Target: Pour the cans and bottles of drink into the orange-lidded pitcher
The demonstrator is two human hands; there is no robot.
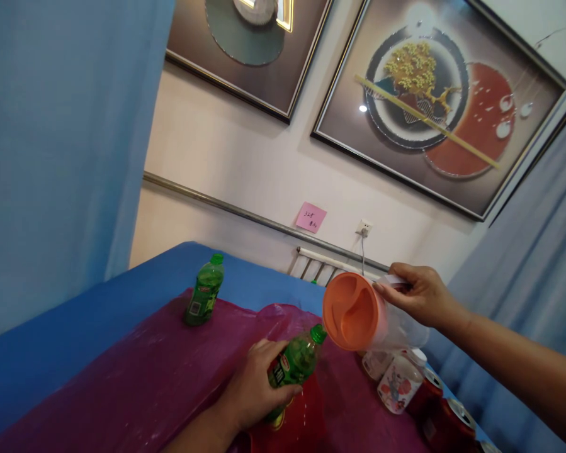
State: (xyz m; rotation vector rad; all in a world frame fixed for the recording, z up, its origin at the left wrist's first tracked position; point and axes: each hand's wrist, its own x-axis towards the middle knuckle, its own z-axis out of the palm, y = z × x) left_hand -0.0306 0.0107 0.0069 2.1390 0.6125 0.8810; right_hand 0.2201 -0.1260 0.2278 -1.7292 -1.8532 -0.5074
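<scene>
My left hand [259, 384] is wrapped round a green plastic drink bottle [301, 362] with a green cap, leaning to the right over the purple sheet. Up to the right, my right hand [419, 292] grips the handle of a clear plastic pitcher [400, 327]. Its orange lid [351, 311] faces me and the pitcher lies tilted in the air, close to the bottle's cap. A second green bottle [206, 290] stands capped at the left, apart from both hands. Something red with yellow marks [292, 434] lies under the held bottle, partly hidden.
Small clear jars [400, 384] with printed labels and several red cans [447, 421] stand along the right edge. A purple plastic sheet [136, 384] covers part of the blue table [41, 358]. Behind are a wall with a rail [226, 204], a socket [364, 228] and blue curtains [60, 126].
</scene>
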